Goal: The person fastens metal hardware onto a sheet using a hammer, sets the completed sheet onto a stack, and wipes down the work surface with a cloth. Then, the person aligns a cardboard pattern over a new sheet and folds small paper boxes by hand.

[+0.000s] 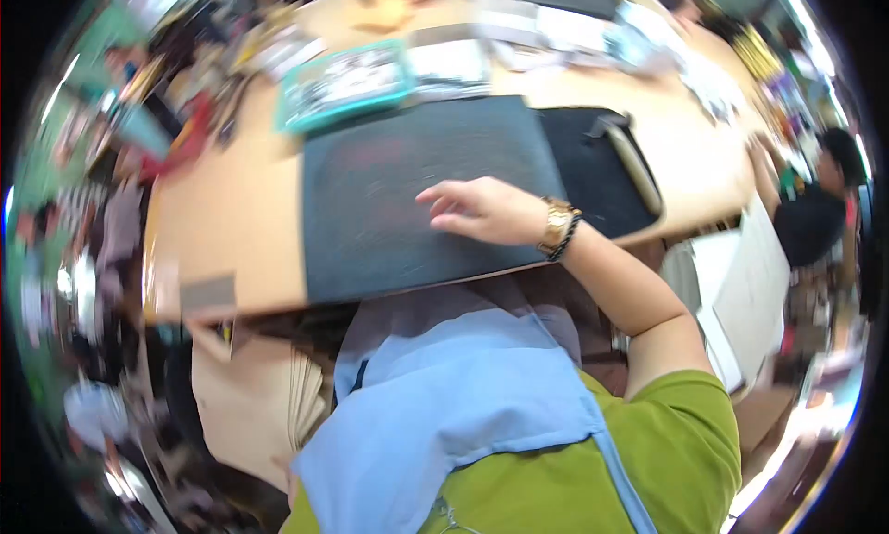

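The right hand [477, 210] is over the dark mat [370, 228] in the middle of the frame, fingers loosely bent and pointing left, with nothing in its grasp. Whether its fingertips touch the mat or hang just above it, I cannot tell. A gold watch [557, 224] and a dark bracelet [569, 239] circle the wrist. The left hand cannot be made out, so its state cannot be told.

The mat lies flat on the pale wooden bench [227, 219], its lower edge along the bench's near side. Just beside it, right of centre, is a black pad [593, 187] with a pale rod-like piece [634, 168] lying along its right part. Above the mat, towards the upper left, stands a turquoise tray [347, 115] of blurred silvery contents; silvery packets [451, 71] lie next to the tray. White bundles [574, 29] fill the upper right of the bench, and a grey rectangle [207, 294] sits at its lower-left edge.

Below the bench, lower left, is a stack of beige sheets [245, 395]. A light blue apron [482, 386] over a green shirt [667, 432] covers the bottom of the frame. At the right edge, another person [810, 219] wears a dark top.
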`<state>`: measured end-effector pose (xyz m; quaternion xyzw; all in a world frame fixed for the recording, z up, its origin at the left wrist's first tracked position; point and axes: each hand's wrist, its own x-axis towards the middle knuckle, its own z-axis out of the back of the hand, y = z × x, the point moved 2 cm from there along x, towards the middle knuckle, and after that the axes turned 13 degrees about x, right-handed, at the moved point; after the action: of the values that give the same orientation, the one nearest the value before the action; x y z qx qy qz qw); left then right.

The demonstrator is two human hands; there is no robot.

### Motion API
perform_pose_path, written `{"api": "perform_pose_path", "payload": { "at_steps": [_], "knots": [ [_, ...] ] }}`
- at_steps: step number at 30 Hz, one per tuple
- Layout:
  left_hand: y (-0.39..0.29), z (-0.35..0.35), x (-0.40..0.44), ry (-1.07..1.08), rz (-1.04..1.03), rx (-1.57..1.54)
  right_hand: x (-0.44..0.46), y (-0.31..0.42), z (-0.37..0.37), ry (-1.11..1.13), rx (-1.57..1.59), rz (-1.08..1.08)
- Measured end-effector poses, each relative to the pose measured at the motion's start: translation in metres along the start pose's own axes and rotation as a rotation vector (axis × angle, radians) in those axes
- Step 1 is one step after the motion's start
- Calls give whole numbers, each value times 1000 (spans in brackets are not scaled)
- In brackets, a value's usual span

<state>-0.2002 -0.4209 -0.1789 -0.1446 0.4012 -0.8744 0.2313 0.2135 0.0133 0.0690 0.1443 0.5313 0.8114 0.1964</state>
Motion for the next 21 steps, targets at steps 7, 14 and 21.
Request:
{"api": "perform_pose_path", "payload": {
  "at_steps": [7,14,21],
  "knots": [
    [-173,-108,-77,115,-684,88,-172,-30,42,-556,-241,-93],
    [-336,-110,-168,97,-1333,-320,-380,-48,104,-1168,-884,-686],
    [-377,-40,-331,492,-1950,-432,-450,-75,104,-1338,-575,-1534]
  ]
}}
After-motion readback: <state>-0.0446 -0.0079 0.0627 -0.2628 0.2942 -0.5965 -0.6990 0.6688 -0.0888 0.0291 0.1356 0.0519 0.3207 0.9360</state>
